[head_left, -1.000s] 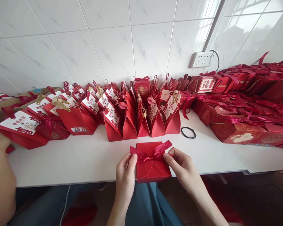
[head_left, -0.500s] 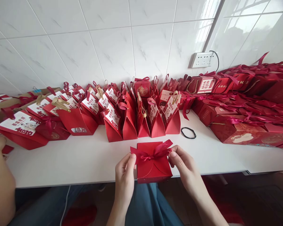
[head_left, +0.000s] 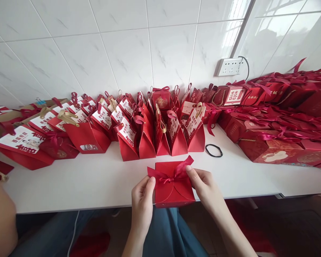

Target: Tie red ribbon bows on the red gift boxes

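In front of me a red gift box (head_left: pixel 164 196) with curved overlapping flaps sits at the table's front edge. A dark red ribbon (head_left: pixel 172 179) is tied in a bow across its top. My left hand (head_left: pixel 143 196) pinches the ribbon's left end between thumb and fingers, the fingertips partly hidden beside the box. On the other side, my right hand (head_left: pixel 206 184) has its thumb pressed on the bow's right part, with fingers curled behind it. Just behind the box stands a row of upright red gift bags (head_left: pixel 147 142).
More red boxes (head_left: pixel 273 150) with ribbons are stacked along the right. Several red bags (head_left: pixel 29 141) fill the left. A black elastic loop (head_left: pixel 214 150) lies on the white table (head_left: pixel 82 185). At far left is another person's arm (head_left: pixel 2 210). A power strip (head_left: pixel 228 67) hangs on the wall.
My right hand has shifted slightly left and inward along the ribbon, its thumb now on top of the bow's right part. My left hand and the box stay almost in place.
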`<action>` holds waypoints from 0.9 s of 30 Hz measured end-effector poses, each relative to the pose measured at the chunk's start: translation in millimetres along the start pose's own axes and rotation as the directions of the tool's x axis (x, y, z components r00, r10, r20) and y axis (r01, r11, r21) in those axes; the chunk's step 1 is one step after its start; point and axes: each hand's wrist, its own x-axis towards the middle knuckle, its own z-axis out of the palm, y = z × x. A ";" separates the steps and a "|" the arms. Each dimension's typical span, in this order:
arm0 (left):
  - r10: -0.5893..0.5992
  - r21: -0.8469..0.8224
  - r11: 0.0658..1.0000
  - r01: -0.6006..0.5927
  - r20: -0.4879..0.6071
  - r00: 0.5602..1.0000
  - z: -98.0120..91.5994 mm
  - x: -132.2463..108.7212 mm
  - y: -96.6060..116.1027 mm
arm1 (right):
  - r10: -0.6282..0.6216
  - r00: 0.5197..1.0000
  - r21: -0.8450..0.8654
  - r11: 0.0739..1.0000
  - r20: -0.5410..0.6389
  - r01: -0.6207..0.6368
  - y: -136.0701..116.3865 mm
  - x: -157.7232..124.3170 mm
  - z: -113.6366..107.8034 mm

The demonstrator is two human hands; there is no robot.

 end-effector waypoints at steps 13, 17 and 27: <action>0.052 -0.115 0.992 -0.059 -0.066 0.996 4.4 -1.3 -11.5 | -0.025 1.000 0.321 0.947 0.017 0.018 22.4 -4.3 5.4; 0.092 -0.145 0.984 -0.106 -0.100 0.991 7.2 -3.8 -17.9 | -0.008 0.999 0.448 0.894 0.035 -0.008 31.6 -0.7 9.4; 0.097 -0.233 0.961 -0.146 -0.210 0.973 22.3 -10.1 -25.0 | 0.024 0.999 0.603 0.798 -0.021 -0.006 32.5 -0.7 19.5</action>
